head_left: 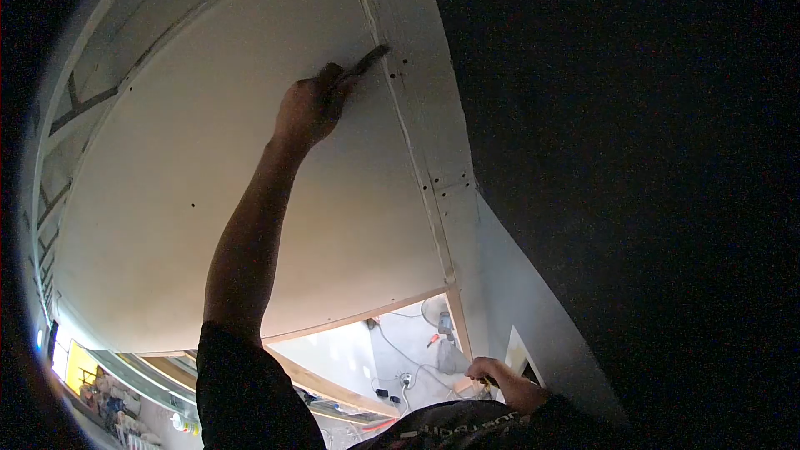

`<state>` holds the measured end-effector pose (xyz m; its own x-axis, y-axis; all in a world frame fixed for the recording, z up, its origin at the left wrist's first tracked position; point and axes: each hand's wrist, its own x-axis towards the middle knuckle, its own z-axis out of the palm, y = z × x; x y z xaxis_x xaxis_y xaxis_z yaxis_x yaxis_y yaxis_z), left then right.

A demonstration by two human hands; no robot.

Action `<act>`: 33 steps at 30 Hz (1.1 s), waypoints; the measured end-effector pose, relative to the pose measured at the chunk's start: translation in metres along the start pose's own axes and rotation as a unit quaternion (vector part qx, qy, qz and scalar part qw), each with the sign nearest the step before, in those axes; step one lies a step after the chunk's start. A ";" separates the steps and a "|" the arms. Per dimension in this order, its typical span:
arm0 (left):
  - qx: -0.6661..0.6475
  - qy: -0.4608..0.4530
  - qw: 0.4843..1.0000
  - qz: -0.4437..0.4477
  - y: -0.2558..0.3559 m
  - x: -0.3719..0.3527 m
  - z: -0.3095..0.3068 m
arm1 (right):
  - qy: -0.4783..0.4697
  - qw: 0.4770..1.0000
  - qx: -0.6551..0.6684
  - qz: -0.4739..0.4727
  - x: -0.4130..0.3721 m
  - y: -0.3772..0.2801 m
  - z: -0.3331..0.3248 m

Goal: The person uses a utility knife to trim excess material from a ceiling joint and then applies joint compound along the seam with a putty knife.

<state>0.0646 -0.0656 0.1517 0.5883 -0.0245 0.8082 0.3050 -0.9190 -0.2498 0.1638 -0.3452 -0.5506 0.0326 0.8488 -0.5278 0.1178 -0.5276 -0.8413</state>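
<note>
My left hand (310, 108) is raised high against a large pale plasterboard panel (225, 167). Its fingers are wrapped round a dark putty knife (367, 60), whose tip touches a seam (406, 133) streaked with lighter filler. Dark screw heads dot both sides of this joint. Low in the view, near my chest, my right hand (492, 369) is bent and closed. Something small with a yellowish part shows at its fingers, but I cannot make out what it is.
Beneath the panel, a wood-framed opening (458, 321) shows the floor with cables (408, 358) and small dark items. Metal framing (83, 104) curves along the left. A yellow panel (81, 367) and clutter stand at lower left. Deep darkness covers the right side.
</note>
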 end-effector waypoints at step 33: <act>0.084 0.153 0.980 -0.092 -0.022 0.038 -0.057 | -0.018 0.990 -0.085 0.109 0.011 0.024 -0.004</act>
<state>0.0375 -0.0687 0.2182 0.2666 -0.0042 0.9638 0.5187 -0.8422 -0.1472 0.1710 -0.3480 -0.5765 0.0411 0.7113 -0.7016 0.2778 -0.6827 -0.6758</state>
